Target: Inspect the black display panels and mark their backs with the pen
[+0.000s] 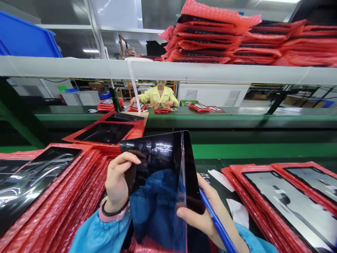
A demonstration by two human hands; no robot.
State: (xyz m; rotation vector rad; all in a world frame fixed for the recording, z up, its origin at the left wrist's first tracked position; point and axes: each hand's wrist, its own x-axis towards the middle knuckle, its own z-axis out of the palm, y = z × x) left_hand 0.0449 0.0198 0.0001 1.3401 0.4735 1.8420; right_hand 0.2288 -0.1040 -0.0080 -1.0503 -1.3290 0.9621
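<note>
A black glossy tablet screen (pixel 194 168) is held up tilted before me, with a clear film (pixel 160 196) over much of its face. The film's edge runs down near the panel's right side. My right hand (pixel 210 211) grips the lower right of the screen, thumb on the front by the film's edge. A blue pen (pixel 217 223) is also held in that hand. At the left edge, my left hand (pixel 118 182) has its fingers bent over the front of the screen, fingers closed; its thumb is hidden.
Stacked screens in red bubble wrap (pixel 86 182) stand at left. More wrapped panels with silvery backs (pixel 284 200) lie at right, beside white paper scraps (pixel 238 211). A shelf (pixel 158 72) overhead bears red-wrapped piles (pixel 205 38). Across the bench, a person in yellow (pixel 160 95) handles similar panels.
</note>
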